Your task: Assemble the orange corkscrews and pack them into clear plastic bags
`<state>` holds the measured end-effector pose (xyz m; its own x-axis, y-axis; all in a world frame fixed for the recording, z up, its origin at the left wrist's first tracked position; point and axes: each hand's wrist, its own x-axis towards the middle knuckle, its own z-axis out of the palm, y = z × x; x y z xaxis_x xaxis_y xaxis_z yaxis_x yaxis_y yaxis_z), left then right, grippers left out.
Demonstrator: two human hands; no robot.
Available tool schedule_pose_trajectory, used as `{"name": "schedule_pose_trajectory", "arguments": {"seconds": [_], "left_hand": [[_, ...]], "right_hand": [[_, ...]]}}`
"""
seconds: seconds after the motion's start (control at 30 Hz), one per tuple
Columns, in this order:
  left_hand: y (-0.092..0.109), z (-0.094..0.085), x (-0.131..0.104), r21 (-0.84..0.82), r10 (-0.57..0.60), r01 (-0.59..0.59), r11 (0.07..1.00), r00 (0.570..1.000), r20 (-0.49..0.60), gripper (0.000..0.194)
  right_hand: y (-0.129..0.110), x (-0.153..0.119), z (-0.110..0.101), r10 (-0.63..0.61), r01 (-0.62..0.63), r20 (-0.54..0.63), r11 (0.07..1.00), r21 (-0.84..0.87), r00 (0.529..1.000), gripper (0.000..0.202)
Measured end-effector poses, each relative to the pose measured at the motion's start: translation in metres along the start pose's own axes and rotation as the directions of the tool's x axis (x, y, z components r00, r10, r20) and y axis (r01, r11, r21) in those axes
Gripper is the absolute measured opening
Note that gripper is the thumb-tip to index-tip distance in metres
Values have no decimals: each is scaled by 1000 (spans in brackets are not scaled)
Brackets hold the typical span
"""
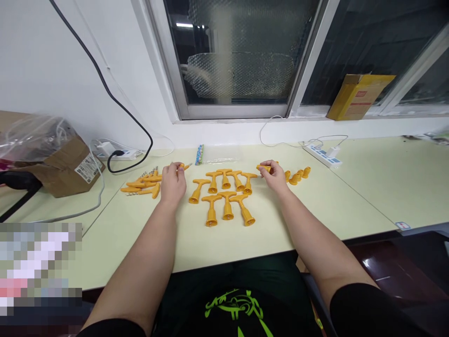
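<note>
My left hand (174, 181) is closed on a yellow corkscrew (186, 166), its metal tip pointing right. Beside that hand lies a pile of yellow T-handled corkscrews (147, 183) with bare metal spirals. Between the fingers of my right hand (274, 176) is a yellow bell-shaped sleeve (263, 167), partly covered by them. Several more sleeves (298, 175) stand and lie just right of this hand. In the middle, two rows of yellow corkscrews (228, 206) lie with sleeves fitted over their spirals, wide ends toward me.
A clear plastic bag (222, 154) lies behind the rows. A cardboard box (75, 164) sits at the left, near a black cable (101, 77). One power strip (322, 154) is at the back right. A yellow carton (361, 96) leans on the window.
</note>
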<state>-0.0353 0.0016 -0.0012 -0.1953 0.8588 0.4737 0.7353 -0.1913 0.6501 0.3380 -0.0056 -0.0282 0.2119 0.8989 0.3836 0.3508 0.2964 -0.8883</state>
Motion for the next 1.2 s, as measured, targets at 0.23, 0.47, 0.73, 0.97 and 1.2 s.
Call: {"name": "schedule_pose_trajectory", "arguments": {"seconds": [0.23,0.47,0.73,0.97,1.2], "left_hand": [[33,26,-15,-804,-104,181,566,984,148,32],[55,43,-37,-842,-45,321,434,941,335,34],[57,41,-37,-857,-91,349,380,936,340,41],[60,46,-46,-820,-52,385,423,914,403,46],[73,39,-54,-731,-7,487,478,835,551,50]], "right_hand": [[-7,-15,24,-111,56,244,974,219,963,32],[-20,-34,44,-183,21,386,922,386,904,31],[-24,-31,36,-132,2,364,941,337,922,30],[-27,-40,47,-158,-9,430,932,362,889,31],[-29,-44,50,-235,22,451,904,428,861,26]]}}
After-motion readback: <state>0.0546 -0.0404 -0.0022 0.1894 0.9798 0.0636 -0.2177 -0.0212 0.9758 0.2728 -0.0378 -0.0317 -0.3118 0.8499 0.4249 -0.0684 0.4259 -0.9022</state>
